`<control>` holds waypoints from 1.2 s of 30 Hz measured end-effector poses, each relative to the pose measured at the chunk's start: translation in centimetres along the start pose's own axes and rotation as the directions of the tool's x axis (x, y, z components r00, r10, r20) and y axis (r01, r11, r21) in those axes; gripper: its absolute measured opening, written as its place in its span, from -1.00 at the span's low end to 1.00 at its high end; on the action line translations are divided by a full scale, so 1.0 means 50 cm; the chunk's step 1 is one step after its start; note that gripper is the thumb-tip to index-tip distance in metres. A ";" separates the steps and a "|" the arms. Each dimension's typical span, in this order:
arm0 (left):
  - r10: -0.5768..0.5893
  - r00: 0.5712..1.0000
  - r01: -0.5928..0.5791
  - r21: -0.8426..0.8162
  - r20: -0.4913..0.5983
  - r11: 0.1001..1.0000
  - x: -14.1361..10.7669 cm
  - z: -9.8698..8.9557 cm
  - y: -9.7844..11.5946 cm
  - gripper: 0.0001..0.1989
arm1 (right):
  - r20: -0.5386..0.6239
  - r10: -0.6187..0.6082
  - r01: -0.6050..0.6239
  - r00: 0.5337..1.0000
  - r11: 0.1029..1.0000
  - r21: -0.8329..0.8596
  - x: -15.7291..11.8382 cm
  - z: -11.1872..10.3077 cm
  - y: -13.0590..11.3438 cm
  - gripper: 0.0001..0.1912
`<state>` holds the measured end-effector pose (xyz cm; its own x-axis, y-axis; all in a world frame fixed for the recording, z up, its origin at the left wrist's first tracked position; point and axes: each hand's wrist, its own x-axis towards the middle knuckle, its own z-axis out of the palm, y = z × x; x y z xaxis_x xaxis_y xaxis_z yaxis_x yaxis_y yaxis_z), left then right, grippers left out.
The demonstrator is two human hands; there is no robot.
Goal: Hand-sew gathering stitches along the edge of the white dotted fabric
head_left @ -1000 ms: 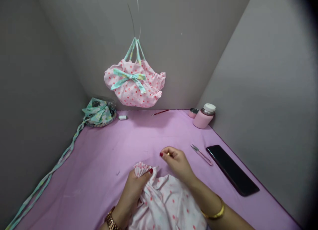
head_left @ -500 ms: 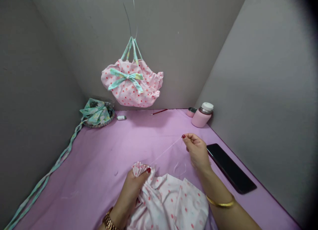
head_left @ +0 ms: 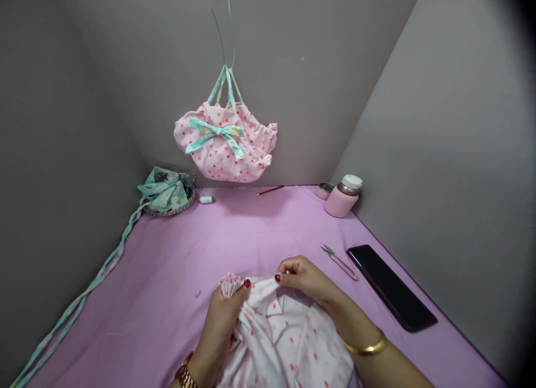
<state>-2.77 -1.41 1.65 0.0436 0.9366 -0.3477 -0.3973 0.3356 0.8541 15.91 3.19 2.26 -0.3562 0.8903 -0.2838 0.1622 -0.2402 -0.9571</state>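
Observation:
A white fabric with pink-red dots point(head_left: 288, 338) lies bunched in front of me, its top edge gathered into small pleats at the left. My left hand point(head_left: 224, 315) is closed on that gathered part, thumb on top. At the right of the gathers, my right hand point(head_left: 304, 279) pinches the fabric's upper edge between thumb and fingers, so the edge stretches between both hands. A needle cannot be made out in the right fingers. Thread snips point(head_left: 340, 262) with pink handles lie just beyond my right hand.
A black phone point(head_left: 391, 287) lies at the right. Behind stand a pink jar point(head_left: 342, 198) and its pink cup point(head_left: 324, 191). A thread spool point(head_left: 206, 200), red pencil point(head_left: 270, 191) and basket point(head_left: 170, 211) with green cloth sit at the back. A dotted garment point(head_left: 228, 153) hangs above.
My right hand has come down and left from the end of a taut thread to the fabric's edge. The snips, hidden before, now show. My left hand keeps its hold.

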 end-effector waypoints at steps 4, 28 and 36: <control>-0.030 1.000 0.030 0.007 -0.010 1.000 -0.004 0.006 0.010 -0.81 | 0.020 0.002 -0.001 1.000 0.998 -0.059 -0.009 -0.016 -0.003 -0.77; 0.172 0.985 -0.155 0.489 0.009 0.859 0.002 -0.015 -0.018 -0.78 | -0.084 -0.045 0.006 0.995 0.910 -0.414 -0.062 0.003 0.027 -0.88; 0.063 0.988 -0.127 0.514 0.140 0.848 -0.048 -0.004 -0.027 -0.79 | 0.003 -0.048 0.044 0.999 0.894 -0.445 -0.116 0.003 0.027 -0.90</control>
<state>-2.53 -4.13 1.26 0.1465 0.9608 -0.2354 0.1291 0.2173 0.9675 18.06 -2.33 2.60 -0.3663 0.8996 -0.2379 0.5390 -0.0033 -0.8423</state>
